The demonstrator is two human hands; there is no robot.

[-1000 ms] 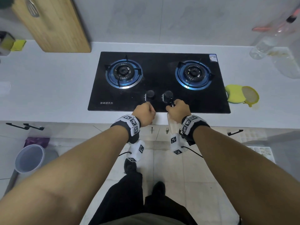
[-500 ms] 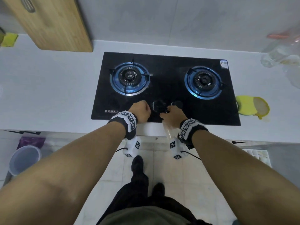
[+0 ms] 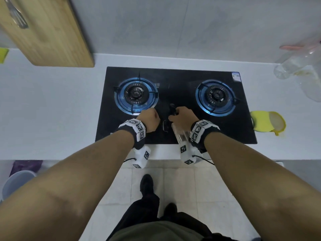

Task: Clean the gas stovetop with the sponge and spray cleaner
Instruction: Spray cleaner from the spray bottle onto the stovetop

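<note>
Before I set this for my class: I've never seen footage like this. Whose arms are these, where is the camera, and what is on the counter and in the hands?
There is no machine here. A person wears a camera on the head, looking down at their own arms. The bands with black-and-white squares are wrist markers. On the white counter sits a black gas stovetop with two burners. The right hand grips a clear spray bottle over the stove. The left hand is a closed fist; I cannot tell what it holds. A yellow sponge lies right of the stove, and a wooden board leans at the back left.
</note>
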